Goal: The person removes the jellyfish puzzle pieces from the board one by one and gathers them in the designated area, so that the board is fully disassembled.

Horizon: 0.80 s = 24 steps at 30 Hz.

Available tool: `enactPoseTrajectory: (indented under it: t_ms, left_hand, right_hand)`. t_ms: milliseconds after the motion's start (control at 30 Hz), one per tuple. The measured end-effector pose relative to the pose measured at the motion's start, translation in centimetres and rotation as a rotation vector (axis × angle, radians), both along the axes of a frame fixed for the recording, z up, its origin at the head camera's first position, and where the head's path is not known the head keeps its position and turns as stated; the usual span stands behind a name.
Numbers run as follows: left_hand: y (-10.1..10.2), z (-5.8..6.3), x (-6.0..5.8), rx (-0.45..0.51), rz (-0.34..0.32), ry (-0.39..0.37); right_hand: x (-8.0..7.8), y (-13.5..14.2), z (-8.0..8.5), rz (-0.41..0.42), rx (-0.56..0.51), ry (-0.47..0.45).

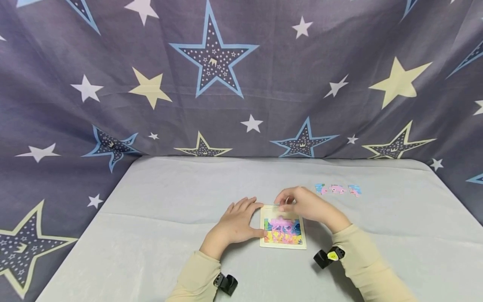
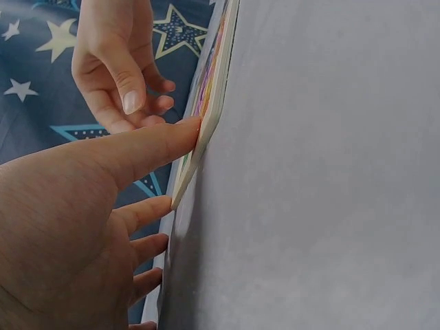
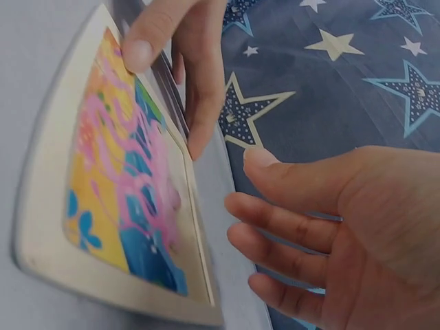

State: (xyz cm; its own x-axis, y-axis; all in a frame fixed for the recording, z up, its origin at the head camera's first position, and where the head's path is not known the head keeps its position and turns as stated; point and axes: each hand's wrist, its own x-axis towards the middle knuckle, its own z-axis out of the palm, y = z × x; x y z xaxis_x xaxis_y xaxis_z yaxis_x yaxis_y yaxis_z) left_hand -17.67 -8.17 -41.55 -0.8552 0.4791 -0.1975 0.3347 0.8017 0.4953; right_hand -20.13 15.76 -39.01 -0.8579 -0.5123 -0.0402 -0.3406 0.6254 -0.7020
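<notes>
A jigsaw puzzle tray [image 1: 304, 242] with a pale wooden border lies on the table in the head view. Pink, blue and yellow pieces [image 3: 130, 172] cover its lower part, while the strip along its far side shows bare wood. My left hand [image 1: 235, 224] is spread at the tray's left side, its thumb on the border and its index fingertip at the far left corner. Over the tray's far right part hovers my right hand [image 1: 303, 203], fingers loosely bent. In the right wrist view, nothing shows between the thumb and fingers of that right hand [image 3: 344, 227].
Three loose puzzle pieces [image 1: 337, 189], pink and blue, lie in a row beyond my right hand. A grey cloth [image 1: 151, 243] covers the table. Behind it hangs a dark curtain [image 1: 264, 84] with stars. Black wrist cameras [image 1: 227, 285] sit on both sleeves.
</notes>
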Motion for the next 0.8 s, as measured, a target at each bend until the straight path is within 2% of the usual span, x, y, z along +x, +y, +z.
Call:
enactPoseTrajectory:
  t_ms: [133, 333, 667, 800]
  left_hand:
    - [0.0, 0.1, 0.0, -0.001, -0.005, 0.01]
    - [0.0, 0.3, 0.2, 0.001, -0.005, 0.006]
    - [0.0, 0.3, 0.1, 0.01, -0.003, -0.001]
    - [0.0, 0.0, -0.1, -0.001, -0.001, 0.001]
  right_hand:
    - [0.3, -0.5, -0.1, 0.029, -0.022, -0.033]
    - [0.7, -1.3, -0.3, 0.071, -0.017, -0.026]
    - [1.1, -2.2, -0.9, 0.15, 0.056, 0.028]
    - [1.2, -2.5, -1.0, 0.152, 0.094, 0.023]
